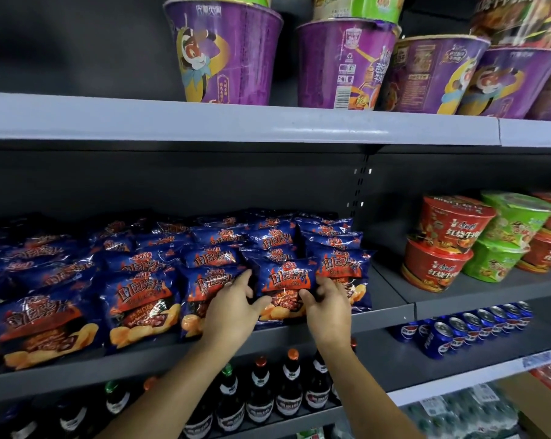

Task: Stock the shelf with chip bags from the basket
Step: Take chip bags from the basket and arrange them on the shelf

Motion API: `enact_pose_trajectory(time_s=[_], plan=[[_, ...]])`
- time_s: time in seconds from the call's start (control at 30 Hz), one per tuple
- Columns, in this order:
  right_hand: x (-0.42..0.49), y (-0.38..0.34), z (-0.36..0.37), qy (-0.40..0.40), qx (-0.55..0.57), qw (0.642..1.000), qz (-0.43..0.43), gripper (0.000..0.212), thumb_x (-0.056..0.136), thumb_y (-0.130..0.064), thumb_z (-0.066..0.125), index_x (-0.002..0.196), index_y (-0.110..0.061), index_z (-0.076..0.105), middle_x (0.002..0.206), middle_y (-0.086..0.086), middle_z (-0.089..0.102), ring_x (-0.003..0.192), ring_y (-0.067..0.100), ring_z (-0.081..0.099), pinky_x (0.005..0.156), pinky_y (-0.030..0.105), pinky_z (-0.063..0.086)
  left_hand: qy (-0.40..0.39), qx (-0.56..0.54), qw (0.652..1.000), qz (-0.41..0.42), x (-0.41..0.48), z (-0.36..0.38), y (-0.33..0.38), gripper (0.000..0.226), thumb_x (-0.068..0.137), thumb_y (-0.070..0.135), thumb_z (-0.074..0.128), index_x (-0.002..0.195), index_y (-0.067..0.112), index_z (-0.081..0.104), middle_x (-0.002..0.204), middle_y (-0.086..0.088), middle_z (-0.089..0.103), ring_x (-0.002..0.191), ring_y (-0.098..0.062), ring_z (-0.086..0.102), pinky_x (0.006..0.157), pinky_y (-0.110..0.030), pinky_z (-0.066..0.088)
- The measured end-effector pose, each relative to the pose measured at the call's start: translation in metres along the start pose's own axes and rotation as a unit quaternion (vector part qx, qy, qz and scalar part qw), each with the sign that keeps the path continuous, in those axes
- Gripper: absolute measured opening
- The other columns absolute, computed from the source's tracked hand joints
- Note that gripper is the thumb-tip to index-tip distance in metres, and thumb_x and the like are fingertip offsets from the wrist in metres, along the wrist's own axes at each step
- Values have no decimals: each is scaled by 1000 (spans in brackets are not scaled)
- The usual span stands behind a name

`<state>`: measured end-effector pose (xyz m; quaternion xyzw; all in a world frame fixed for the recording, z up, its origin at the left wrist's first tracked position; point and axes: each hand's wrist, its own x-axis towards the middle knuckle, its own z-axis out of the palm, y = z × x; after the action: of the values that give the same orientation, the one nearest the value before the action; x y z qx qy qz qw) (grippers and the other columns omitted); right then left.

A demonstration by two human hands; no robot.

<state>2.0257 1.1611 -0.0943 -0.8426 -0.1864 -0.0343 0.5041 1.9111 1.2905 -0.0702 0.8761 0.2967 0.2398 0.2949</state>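
Both hands, left hand [233,308] and right hand [328,307], have their fingers clamped on either side of a shiny blue foil chip bag [285,288] at the grey metal shelf's [391,315] front edge; best seated by sliding it back squarely, label facing outward.

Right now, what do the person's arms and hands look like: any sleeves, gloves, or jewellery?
Both hands, left and right, are bare: no gloves, rings or watch visible. Both forearms are uncovered down to the frame's bottom edge, so no sleeve shows. No markings or tattoos can be seen.
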Motion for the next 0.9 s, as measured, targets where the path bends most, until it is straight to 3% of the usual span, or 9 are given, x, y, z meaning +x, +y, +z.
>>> enact_pose_trajectory(time_s=[0.2, 0.43, 0.63, 0.8, 0.9], plan=[[4, 0, 0, 5, -25, 1000, -9, 42, 96, -28, 68, 134, -15, 59, 123, 2, 57, 112, 18, 57, 95, 34, 49, 29, 86, 995, 37, 0, 3, -3, 67, 89, 59, 60, 144, 26, 40, 108, 8, 65, 93, -13, 66, 74, -29, 54], [5, 1, -3, -2, -60, 998, -23, 40, 96, -28, 67, 133, -15, 60, 124, 4, 59, 112, 24, 58, 92, 35, 46, 31, 141, 989, 45, 3, 5, -7, 58, 88, 65, 56, 132, 28, 47, 110, 6, 66, 95, -16, 67, 73, -31, 54], [4, 1, 0, -33, -100, 994, -38, 36, 98, -29, 64, 130, -13, 62, 124, 4, 58, 112, 27, 59, 92, 38, 51, 39, 167, 984, 55, 2, 12, -9, 42, 85, 63, 61, 103, 24, 57, 107, 4, 63, 90, -17, 67, 70, -33, 55], [4, -3, -4, -52, -81, 995, -30, 43, 98, -29, 65, 137, -13, 60, 129, 6, 58, 118, 28, 58, 98, 41, 50, 22, 171, 983, 60, 2, 11, -7, 37, 90, 57, 60, 101, 21, 64, 103, 5, 63, 87, -17, 65, 72, -31, 53], [4, -5, -10, -63, -40, 997, -9, 41, 97, -30, 65, 135, -15, 61, 122, 4, 63, 113, 24, 61, 93, 37, 52, 26, 144, 987, 62, 0, 8, -6, 33, 91, 53, 61, 96, 21, 63, 94, 6, 65, 82, -15, 66, 69, -30, 53]])
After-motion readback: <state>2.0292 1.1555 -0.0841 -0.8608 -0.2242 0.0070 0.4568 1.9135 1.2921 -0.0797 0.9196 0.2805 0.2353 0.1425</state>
